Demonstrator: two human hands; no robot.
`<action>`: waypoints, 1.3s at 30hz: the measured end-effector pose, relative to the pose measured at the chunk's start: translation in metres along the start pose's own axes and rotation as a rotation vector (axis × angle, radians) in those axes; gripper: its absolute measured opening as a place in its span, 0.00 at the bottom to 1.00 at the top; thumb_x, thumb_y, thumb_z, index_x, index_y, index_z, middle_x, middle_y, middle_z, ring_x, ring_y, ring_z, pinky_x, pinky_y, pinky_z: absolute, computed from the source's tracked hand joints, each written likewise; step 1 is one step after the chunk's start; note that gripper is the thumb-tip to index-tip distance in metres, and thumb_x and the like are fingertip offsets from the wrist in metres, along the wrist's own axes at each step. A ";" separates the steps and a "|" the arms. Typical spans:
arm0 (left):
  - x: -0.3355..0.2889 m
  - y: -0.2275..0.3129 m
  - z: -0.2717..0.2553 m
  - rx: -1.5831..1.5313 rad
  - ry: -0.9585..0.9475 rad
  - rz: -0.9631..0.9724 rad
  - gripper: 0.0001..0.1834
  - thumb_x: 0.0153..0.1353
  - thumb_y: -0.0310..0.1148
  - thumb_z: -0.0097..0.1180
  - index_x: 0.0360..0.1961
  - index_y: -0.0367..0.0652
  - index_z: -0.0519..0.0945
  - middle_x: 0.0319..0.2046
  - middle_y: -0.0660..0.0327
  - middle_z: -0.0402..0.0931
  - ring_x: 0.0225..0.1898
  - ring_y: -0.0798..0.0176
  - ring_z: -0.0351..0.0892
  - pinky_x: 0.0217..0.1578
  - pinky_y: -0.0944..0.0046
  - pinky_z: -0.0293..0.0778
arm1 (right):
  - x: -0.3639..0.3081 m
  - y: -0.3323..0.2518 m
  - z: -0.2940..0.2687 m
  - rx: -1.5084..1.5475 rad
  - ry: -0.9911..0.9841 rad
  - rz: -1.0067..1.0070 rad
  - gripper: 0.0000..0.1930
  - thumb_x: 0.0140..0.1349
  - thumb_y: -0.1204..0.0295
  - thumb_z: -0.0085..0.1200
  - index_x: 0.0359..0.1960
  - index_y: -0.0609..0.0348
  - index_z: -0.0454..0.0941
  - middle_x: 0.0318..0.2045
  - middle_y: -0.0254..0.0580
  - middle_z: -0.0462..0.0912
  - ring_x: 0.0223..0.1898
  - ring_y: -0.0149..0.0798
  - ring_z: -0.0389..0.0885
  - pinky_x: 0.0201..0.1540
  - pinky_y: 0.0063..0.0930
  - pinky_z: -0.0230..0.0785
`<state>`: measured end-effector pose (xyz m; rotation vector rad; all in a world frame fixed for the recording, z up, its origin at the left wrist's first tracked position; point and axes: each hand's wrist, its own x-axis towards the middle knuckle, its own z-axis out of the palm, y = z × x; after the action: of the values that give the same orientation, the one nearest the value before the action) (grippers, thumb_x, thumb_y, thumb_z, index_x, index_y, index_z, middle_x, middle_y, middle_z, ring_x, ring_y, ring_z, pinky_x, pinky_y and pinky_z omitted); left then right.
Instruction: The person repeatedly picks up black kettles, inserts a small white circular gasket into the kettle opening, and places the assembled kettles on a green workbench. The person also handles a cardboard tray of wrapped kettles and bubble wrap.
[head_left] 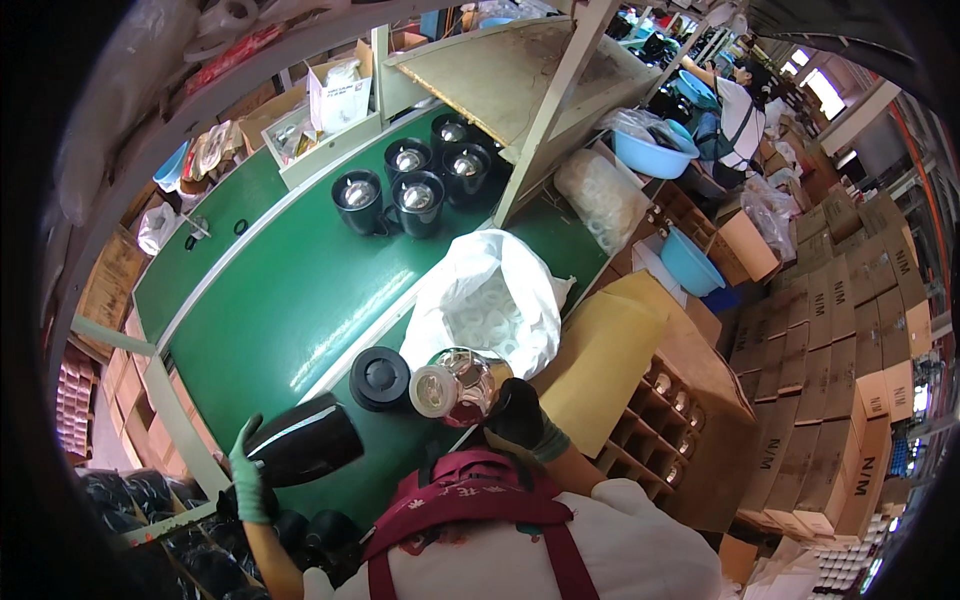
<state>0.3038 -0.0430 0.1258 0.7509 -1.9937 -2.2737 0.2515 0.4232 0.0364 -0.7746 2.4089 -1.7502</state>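
Note:
My gloved left hand is closed around the side of a glossy black jug body, which lies tilted on its side at the near left of the bench. In my right hand, in a black and grey glove, is a silvery flask liner. A translucent ring covers its mouth, pointing left. Between the two hands a round black lid-like part rests on the green bench. Just beyond the liner stands an open white bag with many translucent rings in it.
Several black jugs with silvery liners stand farther along the green belt. At right is a divided carton holding liners, under brown cardboard. Stacked boxes line the right side. A co-worker stands far right, near blue basins.

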 end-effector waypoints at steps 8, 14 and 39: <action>0.015 -0.089 -0.061 0.258 -0.232 0.191 0.25 0.67 0.36 0.58 0.62 0.37 0.72 0.57 0.58 0.76 0.58 0.57 0.74 0.61 0.58 0.70 | 0.022 -0.003 0.021 1.337 -0.018 0.701 0.31 0.67 0.67 0.55 0.69 0.62 0.58 0.58 0.48 0.76 0.57 0.42 0.78 0.62 0.37 0.72; -0.007 -0.001 0.082 0.593 -0.530 0.181 0.27 0.55 0.38 0.65 0.57 0.41 0.80 0.42 0.47 0.82 0.46 0.47 0.81 0.51 0.55 0.75 | 0.027 -0.020 0.028 0.998 0.059 0.786 0.36 0.60 0.70 0.64 0.69 0.60 0.62 0.61 0.44 0.74 0.60 0.38 0.73 0.65 0.36 0.67; 0.006 -0.112 -0.079 1.082 0.496 0.202 0.47 0.56 0.48 0.71 0.68 0.33 0.62 0.61 0.45 0.66 0.62 0.48 0.68 0.61 0.51 0.67 | 0.261 -0.047 0.123 -0.029 -0.351 -0.232 0.28 0.46 0.73 0.74 0.50 0.67 0.77 0.65 0.55 0.69 0.63 0.55 0.70 0.64 0.42 0.65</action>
<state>0.3596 -0.0978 0.0133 0.9262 -2.7029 -0.6406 0.0822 0.1924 0.0969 -1.2885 2.1850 -1.4928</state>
